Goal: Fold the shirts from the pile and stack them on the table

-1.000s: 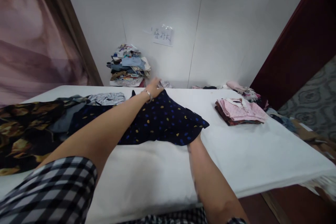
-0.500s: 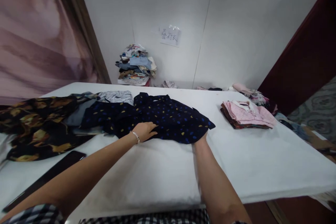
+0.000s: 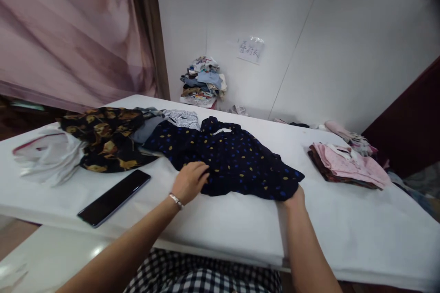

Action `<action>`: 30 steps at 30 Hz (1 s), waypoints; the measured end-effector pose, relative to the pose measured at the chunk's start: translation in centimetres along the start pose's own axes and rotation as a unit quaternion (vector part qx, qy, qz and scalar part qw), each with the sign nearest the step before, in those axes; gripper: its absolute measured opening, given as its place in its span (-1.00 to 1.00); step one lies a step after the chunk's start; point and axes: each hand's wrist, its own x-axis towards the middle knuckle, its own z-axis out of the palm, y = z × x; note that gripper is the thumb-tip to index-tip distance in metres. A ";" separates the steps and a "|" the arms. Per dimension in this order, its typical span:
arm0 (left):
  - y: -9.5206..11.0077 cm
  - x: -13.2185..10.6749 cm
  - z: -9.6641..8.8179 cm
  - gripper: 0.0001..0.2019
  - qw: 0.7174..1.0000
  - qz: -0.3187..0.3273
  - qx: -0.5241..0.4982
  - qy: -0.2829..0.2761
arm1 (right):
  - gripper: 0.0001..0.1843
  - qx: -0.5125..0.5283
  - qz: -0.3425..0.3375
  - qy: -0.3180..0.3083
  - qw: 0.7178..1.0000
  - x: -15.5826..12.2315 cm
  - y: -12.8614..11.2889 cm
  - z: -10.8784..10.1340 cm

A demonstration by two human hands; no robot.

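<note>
A dark navy shirt with blue and yellow flecks lies spread on the white-covered table, its collar toward the far side. On its near edge rests my left hand, a bracelet at the wrist, with the fingers slightly bent and apart over the cloth. My right hand is at the shirt's right end; the fabric covers its fingers, so their grip is hidden. The shirt's left part lies against a black garment with a gold-brown floral print.
A black phone lies at the near left, by a crumpled white garment. Folded clothes topped by a pink shirt sit on the right. A patterned white garment lies behind; a clothes pile stands by the wall.
My view has turned left, so everything appears farther right and more of the table's left side shows. Both hands stay at the navy shirt, which keeps nearly the same shape.
</note>
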 end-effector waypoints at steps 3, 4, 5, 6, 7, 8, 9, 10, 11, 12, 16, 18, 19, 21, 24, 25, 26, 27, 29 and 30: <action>-3.3 -1.2 -1.7 -0.68 0.988 -0.136 0.063 -0.020 | -0.57 0.371 0.235 0.340 0.832 -1.4 -2.3 0.9; -4.0 -1.5 -2.1 -0.65 0.982 -0.167 0.079 -0.041 | -0.62 0.481 0.292 0.410 0.718 -1.7 -3.3 1.2; -4.5 -1.7 -2.4 -0.62 0.976 -0.191 0.089 -0.061 | -0.64 0.558 0.327 0.434 0.627 -2.0 -4.3 1.6; -4.8 -1.7 -2.6 -0.59 0.969 -0.212 0.095 -0.078 | -0.63 0.605 0.345 0.422 0.581 -2.1 -5.3 1.9; -5.0 -1.6 -2.7 -0.55 0.963 -0.234 0.099 -0.091 | -0.62 0.632 0.356 0.392 0.566 -2.1 -6.3 2.3; -5.1 -1.3 -2.7 -0.51 0.956 -0.257 0.100 -0.103 | -0.60 0.645 0.363 0.360 0.568 -2.0 -7.1 2.7; -5.1 -0.8 -2.7 -0.47 0.948 -0.281 0.097 -0.114 | -0.58 0.648 0.369 0.334 0.576 -1.8 -7.8 3.2; -5.1 -0.3 -2.5 -0.44 0.940 -0.303 0.093 -0.123 | -0.56 0.644 0.372 0.319 0.587 -1.5 -8.4 3.6; -5.2 0.3 -2.2 -0.42 0.933 -0.322 0.089 -0.131 | -0.54 0.634 0.376 0.313 0.599 -1.1 -8.8 4.0; -5.3 0.9 -1.8 -0.42 0.928 -0.335 0.088 -0.139 | -0.54 0.622 0.379 0.311 0.610 -0.6 -9.0 4.2; -6.1 3.4 -0.5 -0.63 0.922 -0.337 0.096 -0.163 | -0.68 0.612 0.334 0.346 0.628 1.7 -8.2 1.5; -6.4 4.5 -0.7 -0.73 0.926 -0.330 0.088 -0.159 | -0.73 0.627 0.259 0.416 0.605 2.3 -7.0 -1.9; -6.5 5.0 -1.1 -0.74 0.930 -0.327 0.083 -0.150 | -0.76 0.630 0.216 0.461 0.587 2.4 -6.3 -3.6; -6.4 5.4 -2.1 -0.73 0.937 -0.318 0.074 -0.123 | -0.85 0.622 0.154 0.533 0.552 2.0 -4.8 -6.1; -5.8 4.5 -3.4 -0.70 0.947 -0.311 0.047 -0.072 | -0.93 0.639 0.202 0.509 0.540 0.8 -3.3 -6.2; -5.6 3.9 -3.6 -0.70 0.947 -0.313 0.031 -0.060 | -0.88 0.652 0.240 0.472 0.543 0.4 -3.0 -5.4; -5.4 3.2 -3.6 -0.71 0.947 -0.317 0.016 -0.053 | -0.86 0.663 0.270 0.437 0.545 0.0 -2.9 -4.3; -5.3 2.4 -3.5 -0.72 0.945 -0.323 0.003 -0.053 | -0.88 0.669 0.288 0.416 0.544 -0.3 -2.9 -3.2; -5.3 0.9 -3.1 -0.74 0.939 -0.337 -0.002 -0.074 | -0.97 0.669 0.299 0.416 0.538 -1.0 -3.0 -1.3; -5.4 0.3 -3.0 -0.74 0.935 -0.342 0.004 -0.089 | -0.99 0.661 0.303 0.426 0.538 -1.3 -3.2 -0.7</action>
